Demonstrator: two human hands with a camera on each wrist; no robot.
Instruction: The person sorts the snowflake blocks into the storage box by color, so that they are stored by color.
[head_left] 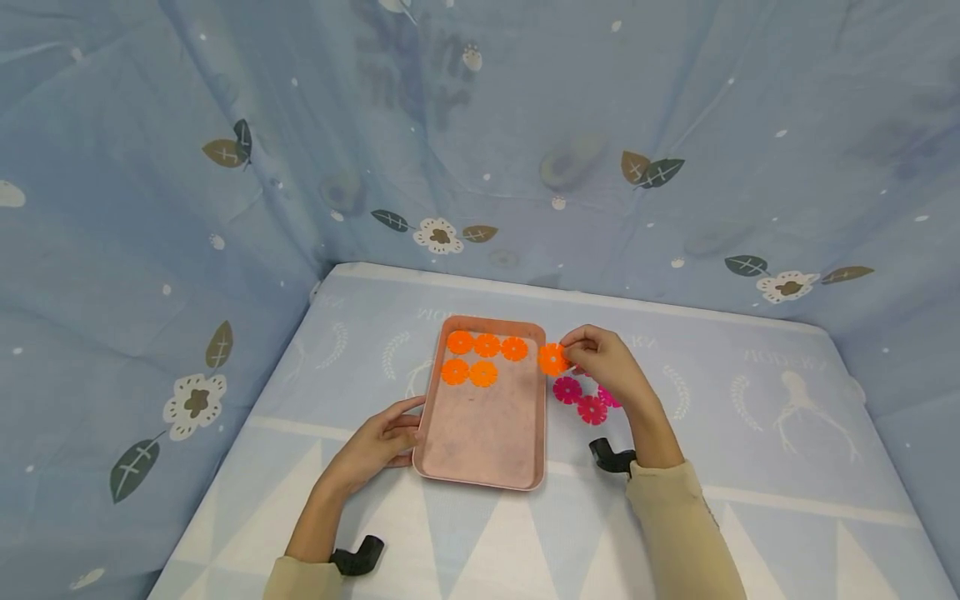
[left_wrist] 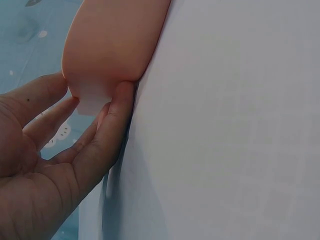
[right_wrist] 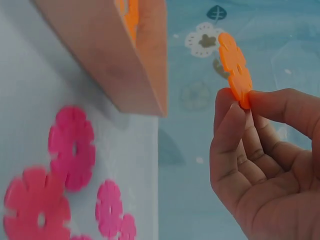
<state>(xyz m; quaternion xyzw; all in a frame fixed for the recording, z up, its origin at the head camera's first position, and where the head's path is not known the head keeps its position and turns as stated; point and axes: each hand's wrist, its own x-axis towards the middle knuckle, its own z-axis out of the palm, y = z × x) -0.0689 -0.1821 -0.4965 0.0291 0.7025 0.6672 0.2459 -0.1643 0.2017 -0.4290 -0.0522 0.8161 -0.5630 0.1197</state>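
Note:
My right hand (head_left: 606,360) pinches an orange flower-shaped disc (head_left: 553,359) between thumb and fingertips, just off the tray's upper right edge. In the right wrist view the orange disc (right_wrist: 235,69) is tilted nearly edge-on, raised beside the tray. The shallow pink tray (head_left: 480,433) lies on the table with several orange discs (head_left: 483,373) in two rows at its far end. At the tray's left side, my left hand (head_left: 377,446) holds the wall; the left wrist view shows fingertips at the rim and another digit low by the table.
Pink and red flower-shaped discs (head_left: 592,409) lie on the patterned cloth to the tray's right, partly under my right forearm. Black wrist mounts (head_left: 611,457) stick out from both wrists. Blue printed fabric (head_left: 510,167) hangs behind and at both sides.

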